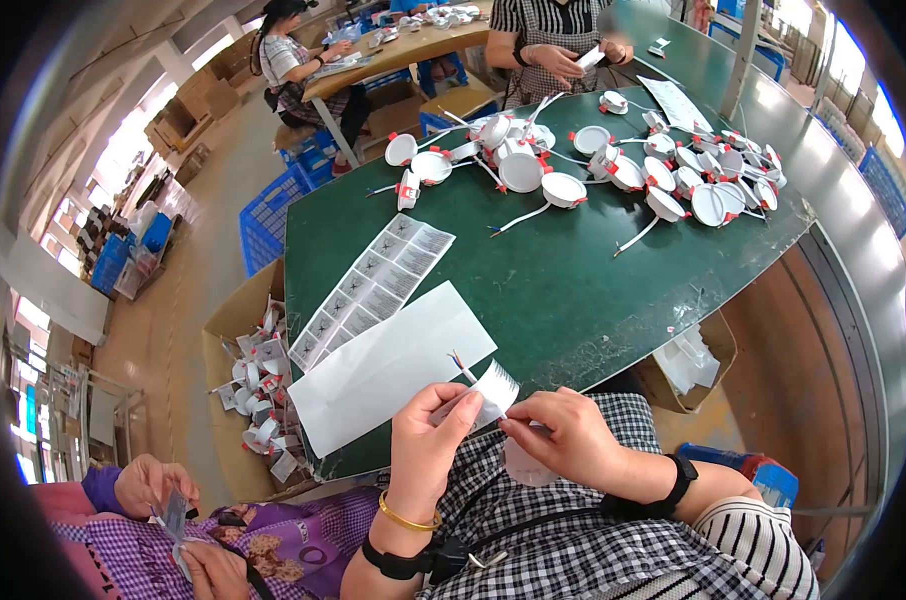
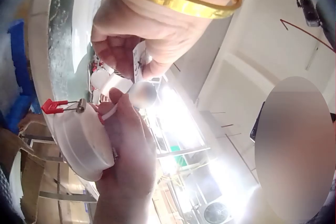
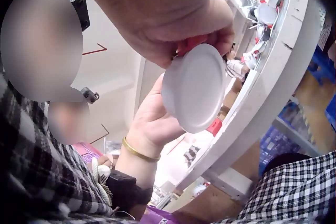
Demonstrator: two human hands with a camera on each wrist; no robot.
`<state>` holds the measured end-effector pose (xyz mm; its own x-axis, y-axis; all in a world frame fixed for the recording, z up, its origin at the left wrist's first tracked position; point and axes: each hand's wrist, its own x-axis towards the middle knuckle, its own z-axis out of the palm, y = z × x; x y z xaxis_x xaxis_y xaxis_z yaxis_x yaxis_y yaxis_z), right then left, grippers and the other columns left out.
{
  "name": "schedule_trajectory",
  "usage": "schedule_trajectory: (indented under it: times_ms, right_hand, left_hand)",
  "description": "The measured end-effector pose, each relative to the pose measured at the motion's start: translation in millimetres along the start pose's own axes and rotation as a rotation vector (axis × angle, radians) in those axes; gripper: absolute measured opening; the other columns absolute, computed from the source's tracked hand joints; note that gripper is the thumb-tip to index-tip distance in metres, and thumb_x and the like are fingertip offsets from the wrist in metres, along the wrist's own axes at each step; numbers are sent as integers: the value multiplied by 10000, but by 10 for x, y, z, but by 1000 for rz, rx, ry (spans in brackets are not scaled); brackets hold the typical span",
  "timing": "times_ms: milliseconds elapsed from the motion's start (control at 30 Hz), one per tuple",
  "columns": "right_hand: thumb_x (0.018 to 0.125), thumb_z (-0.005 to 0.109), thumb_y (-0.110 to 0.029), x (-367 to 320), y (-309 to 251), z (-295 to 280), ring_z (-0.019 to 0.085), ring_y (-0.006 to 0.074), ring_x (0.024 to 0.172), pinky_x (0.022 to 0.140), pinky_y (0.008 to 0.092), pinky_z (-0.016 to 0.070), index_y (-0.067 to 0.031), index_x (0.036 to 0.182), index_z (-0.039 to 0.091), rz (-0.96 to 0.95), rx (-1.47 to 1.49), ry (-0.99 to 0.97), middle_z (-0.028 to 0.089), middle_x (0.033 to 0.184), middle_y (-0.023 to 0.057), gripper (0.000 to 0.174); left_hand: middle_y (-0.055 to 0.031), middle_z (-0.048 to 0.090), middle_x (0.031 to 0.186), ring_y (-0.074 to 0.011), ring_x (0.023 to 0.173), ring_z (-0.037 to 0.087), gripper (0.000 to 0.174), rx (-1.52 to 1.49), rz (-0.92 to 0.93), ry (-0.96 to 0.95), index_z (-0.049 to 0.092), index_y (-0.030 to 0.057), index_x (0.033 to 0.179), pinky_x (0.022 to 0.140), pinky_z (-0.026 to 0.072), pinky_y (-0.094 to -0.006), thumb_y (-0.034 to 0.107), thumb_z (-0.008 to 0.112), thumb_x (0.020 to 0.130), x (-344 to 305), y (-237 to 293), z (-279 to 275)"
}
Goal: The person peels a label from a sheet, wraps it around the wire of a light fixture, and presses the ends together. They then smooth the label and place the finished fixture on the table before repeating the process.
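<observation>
My left hand (image 1: 428, 435), with a gold bangle at the wrist, pinches a white printed label (image 2: 139, 62) between thumb and fingers. Bare coloured wire ends (image 1: 460, 362) of a white cable stick up beside that label. Close on its right, my right hand (image 1: 573, 435) pinches the cable (image 2: 108, 112) of a round white downlight (image 3: 197, 90). The downlight hangs under the right hand, its smooth disc facing the right wrist camera. A red spring clip (image 2: 52, 107) juts from its side in the left wrist view. The label's lower part is hidden behind my fingers.
A blank white sheet (image 1: 388, 370) and a sheet of printed labels (image 1: 368, 290) lie on the green table (image 1: 443, 265). Downlights (image 1: 521, 172) are heaped at the back. A carton of downlights (image 1: 263, 400) stands left. A neighbour's hands (image 1: 158, 490) work at lower left.
</observation>
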<state>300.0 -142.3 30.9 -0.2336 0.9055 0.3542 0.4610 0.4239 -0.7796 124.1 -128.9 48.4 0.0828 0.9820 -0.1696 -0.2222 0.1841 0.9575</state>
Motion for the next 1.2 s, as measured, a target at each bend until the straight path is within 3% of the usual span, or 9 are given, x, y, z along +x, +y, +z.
schedule_trajectory:
  times_ms: [700,1200]
  right_hand:
    - [791,700,-128,6,4,4,608,240,624,590,335,455,-35,838,665,8,-4,1,646,717,81,110]
    - [816,672,-173,28,6,20,599,232,591,558,333,410,-67,822,661,-5,0,15,637,693,62,107]
  left_hand:
    - [-27,638,891,-60,807,589,162,13,1,-9,624,-30,953,723,482,-192,103,667,871,14,20,-28]
    - [-27,638,888,-62,799,589,155,47,-6,5,628,-28,945,715,479,-190,100,668,866,37,64,-35]
